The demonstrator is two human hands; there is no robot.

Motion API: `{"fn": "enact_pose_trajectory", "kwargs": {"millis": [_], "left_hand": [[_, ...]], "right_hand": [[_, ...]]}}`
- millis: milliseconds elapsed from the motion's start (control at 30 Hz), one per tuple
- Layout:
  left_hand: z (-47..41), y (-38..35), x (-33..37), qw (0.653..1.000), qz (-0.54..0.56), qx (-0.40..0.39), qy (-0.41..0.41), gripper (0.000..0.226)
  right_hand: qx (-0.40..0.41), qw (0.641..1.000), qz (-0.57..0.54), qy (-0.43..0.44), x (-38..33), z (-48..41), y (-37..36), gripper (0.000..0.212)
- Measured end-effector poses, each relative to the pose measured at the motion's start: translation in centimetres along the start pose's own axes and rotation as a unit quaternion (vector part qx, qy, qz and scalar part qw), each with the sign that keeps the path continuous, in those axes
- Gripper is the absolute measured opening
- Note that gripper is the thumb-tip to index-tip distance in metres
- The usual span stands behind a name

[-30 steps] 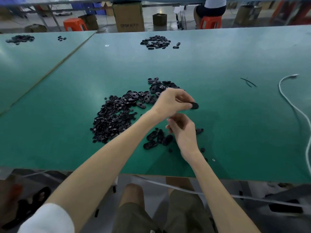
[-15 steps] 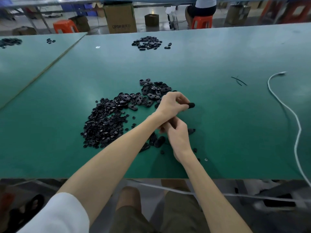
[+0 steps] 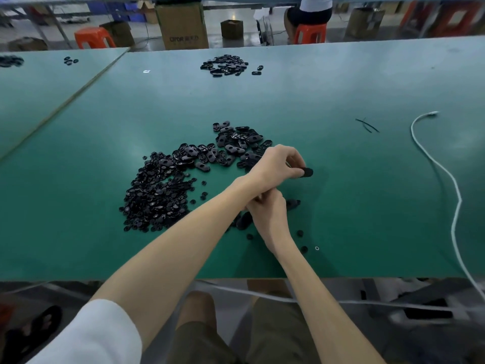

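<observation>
My left hand point(image 3: 275, 164) reaches across from the left and pinches a black oval plastic piece point(image 3: 307, 172) at its fingertips, just above the green table point(image 3: 367, 206). My right hand point(image 3: 269, 216) sits right under the left wrist with its fingers curled; the wrist hides the fingertips, so what they hold cannot be seen. A big heap of black plastic parts point(image 3: 168, 190) lies left of both hands. A few black oval pieces point(image 3: 244, 220) lie beside the right hand, partly hidden.
A second small pile of black parts point(image 3: 225, 65) lies at the far side. A white cable point(image 3: 446, 177) snakes down the right side and over the near edge. Thin black strips point(image 3: 366, 124) lie mid-right. Small loose parts point(image 3: 300, 233) dot the table near the right wrist.
The right hand has slid up under the left wrist, so its fingers are now covered. The left hand still pinches the same oval piece. The view shifted slightly.
</observation>
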State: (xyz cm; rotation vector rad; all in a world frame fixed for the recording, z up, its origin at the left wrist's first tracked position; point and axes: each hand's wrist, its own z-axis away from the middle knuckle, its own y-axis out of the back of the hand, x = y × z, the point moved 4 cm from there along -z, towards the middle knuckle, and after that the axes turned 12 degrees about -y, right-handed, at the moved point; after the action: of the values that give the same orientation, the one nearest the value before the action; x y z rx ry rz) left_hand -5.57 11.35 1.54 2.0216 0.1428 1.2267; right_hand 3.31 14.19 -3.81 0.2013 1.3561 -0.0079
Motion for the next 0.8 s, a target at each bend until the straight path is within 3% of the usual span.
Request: {"fn": "enact_pose_trajectory", "kwargs": {"millis": [67,167,300,433,567,800], "left_hand": [[0.0,-0.3,0.1,1.0,-0.003,-0.011,-0.008,0.012],[0.4,0.4,-0.2,1.0,0.0,-0.009,-0.006,0.015],[2.0,3.0,-0.6,0.998,-0.01,0.063,0.005,0.015],[5.4,6.1,-1.2,0.993,-0.005,0.12,0.018,0.015],[9.8,8.1,-2.6,0.993,-0.012,0.108,0.047,0.014],[15.8,7.7,-3.7,0.993,-0.043,0.062,0.094,0.011]], "right_hand": [[0.004,1.0,-0.007,0.006,-0.1,0.2,0.2,0.029],[-0.011,1.0,-0.005,0.013,-0.4,0.3,0.0,0.014],[-0.029,0.999,-0.036,0.025,-0.4,0.2,-0.2,0.012],[0.008,0.992,-0.121,0.032,-0.3,0.2,0.3,0.023],[0.016,0.989,-0.142,0.038,-0.3,0.1,0.3,0.028],[0.028,0.98,-0.196,0.025,-0.3,0.0,0.6,0.019]]}}
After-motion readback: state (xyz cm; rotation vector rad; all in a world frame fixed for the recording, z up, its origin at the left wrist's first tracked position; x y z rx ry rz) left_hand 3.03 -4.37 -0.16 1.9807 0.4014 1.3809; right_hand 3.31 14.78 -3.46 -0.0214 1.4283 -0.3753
